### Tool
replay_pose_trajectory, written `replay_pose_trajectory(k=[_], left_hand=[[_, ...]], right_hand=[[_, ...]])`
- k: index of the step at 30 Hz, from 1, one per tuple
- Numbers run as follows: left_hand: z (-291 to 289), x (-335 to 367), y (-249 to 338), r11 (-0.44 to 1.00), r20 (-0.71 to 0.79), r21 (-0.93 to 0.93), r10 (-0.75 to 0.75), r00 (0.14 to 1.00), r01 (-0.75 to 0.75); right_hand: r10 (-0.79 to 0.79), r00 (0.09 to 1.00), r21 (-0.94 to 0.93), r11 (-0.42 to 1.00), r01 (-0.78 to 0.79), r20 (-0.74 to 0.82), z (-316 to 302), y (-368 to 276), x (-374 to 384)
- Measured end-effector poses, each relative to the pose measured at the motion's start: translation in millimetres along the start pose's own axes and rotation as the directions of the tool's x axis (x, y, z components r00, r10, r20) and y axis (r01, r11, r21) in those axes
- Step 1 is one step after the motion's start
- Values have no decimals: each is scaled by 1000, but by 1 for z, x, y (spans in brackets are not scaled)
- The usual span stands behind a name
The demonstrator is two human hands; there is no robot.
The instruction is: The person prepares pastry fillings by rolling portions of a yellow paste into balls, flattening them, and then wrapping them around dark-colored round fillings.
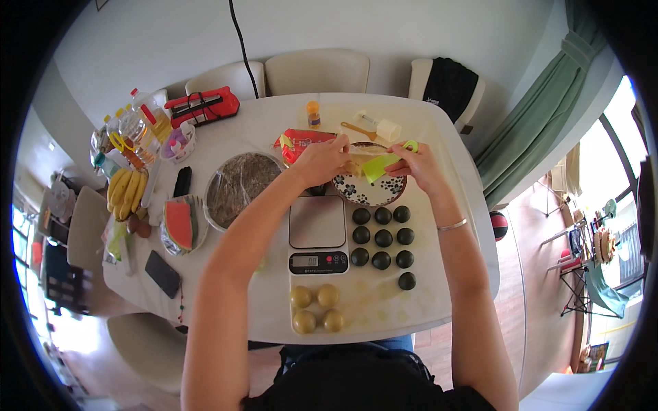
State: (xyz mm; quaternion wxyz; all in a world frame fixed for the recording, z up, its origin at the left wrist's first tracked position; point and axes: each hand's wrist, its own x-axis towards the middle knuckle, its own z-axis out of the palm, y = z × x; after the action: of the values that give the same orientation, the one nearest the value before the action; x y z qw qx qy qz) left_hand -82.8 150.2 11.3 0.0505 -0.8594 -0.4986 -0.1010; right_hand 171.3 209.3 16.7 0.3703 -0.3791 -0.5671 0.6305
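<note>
My right hand is closed on a lime-green flat scraper with a looped end, held above a patterned bowl. My left hand pinches something thin and tan at the bowl's left side; its kind is unclear. The bowl is white with dark flowers and a brown rim, partly hidden by my hands. Nearer me lies a kitchen scale, its plate bare. Several dark balls stand in rows right of it. A few olive-yellow balls sit in front of the scale.
Left of the scale is a large plastic-covered bowl. A red package lies behind my left hand. Further left are cut watermelon, bananas, a phone and oil bottles. At the back stand a small orange-capped bottle and a brown spoon.
</note>
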Motion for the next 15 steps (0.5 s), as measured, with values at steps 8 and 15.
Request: replay_pose_trajectory(k=[8, 15], left_hand=[[-17, -91, 25, 980, 182, -174, -61, 981, 93], [-14, -120, 32, 941, 178, -224, -215, 960, 253]], right_hand=[[88, 977, -96, 993, -70, 197, 23, 0, -35], [-75, 989, -433, 893, 122, 124, 47, -7, -29]])
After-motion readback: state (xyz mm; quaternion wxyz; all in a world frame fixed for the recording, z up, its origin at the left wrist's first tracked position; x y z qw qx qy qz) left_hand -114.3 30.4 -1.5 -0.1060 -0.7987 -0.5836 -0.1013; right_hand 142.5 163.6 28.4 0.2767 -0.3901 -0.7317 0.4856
